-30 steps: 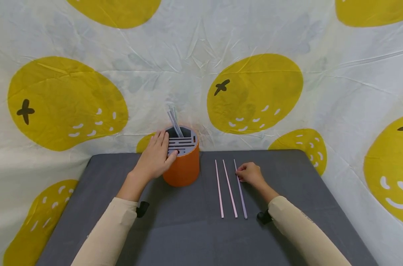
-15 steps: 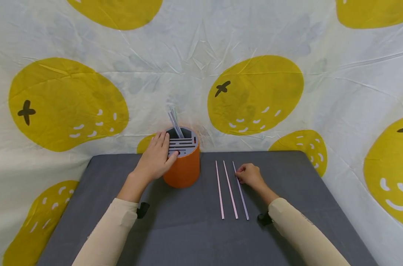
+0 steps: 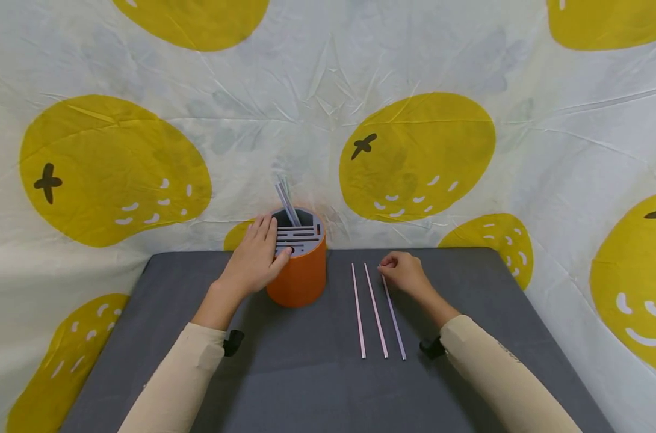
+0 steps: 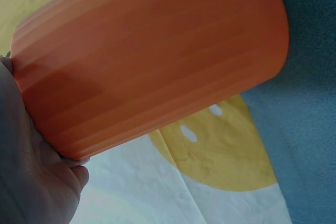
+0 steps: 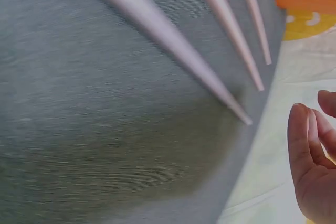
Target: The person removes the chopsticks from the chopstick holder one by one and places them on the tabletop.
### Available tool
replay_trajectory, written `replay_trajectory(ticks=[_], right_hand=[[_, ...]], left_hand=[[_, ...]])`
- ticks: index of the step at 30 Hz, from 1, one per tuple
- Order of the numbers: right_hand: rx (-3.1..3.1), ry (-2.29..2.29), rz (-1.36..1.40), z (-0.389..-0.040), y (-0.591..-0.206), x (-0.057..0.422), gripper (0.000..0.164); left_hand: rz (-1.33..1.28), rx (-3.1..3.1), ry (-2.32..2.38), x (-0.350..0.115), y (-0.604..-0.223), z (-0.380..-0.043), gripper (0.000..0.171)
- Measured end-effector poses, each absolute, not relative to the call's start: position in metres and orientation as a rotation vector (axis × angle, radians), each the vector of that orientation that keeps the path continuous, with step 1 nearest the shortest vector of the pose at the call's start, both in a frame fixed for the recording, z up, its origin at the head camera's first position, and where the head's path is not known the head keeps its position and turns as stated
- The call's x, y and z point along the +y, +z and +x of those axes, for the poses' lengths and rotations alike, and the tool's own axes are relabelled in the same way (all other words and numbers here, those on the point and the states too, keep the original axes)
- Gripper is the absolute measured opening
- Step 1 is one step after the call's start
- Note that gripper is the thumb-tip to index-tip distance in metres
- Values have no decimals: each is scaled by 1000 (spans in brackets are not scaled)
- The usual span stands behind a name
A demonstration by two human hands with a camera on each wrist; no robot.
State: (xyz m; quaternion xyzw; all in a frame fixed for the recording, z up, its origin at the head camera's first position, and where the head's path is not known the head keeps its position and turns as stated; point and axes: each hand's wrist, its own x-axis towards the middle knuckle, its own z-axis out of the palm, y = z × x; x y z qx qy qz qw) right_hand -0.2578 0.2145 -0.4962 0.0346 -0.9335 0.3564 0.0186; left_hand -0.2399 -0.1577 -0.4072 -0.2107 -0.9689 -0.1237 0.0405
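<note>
Right hand [image 3: 406,273] moved off rightmost stick [image 3: 393,319] toward far edge of surface [image 3: 295,379]; fingers bent, thumb gap narrow. Three sticks [image 3: 375,311] lie near orange holder [image 3: 298,282]; left hand [image 3: 251,257], fingers extended, rests on its rim.

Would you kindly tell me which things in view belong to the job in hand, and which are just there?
Apparently in the job:
holder, touched by the left hand
three sticks, the rightmost nearest the right hand
probably the strips leaning inside the holder

Just there:
grey cloth
curtain
</note>
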Motion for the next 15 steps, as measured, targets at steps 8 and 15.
replay_trajectory(ticks=[8, 15], right_hand=[[-2820, 1127, 258, -270, -466, 194, 15], [-2778, 1199, 353, -280, -437, 167, 18]], left_hand=[[-639, -2971, -378, -157, -408, -240, 81], [-651, -2939, -384, -158, -408, -240, 80]])
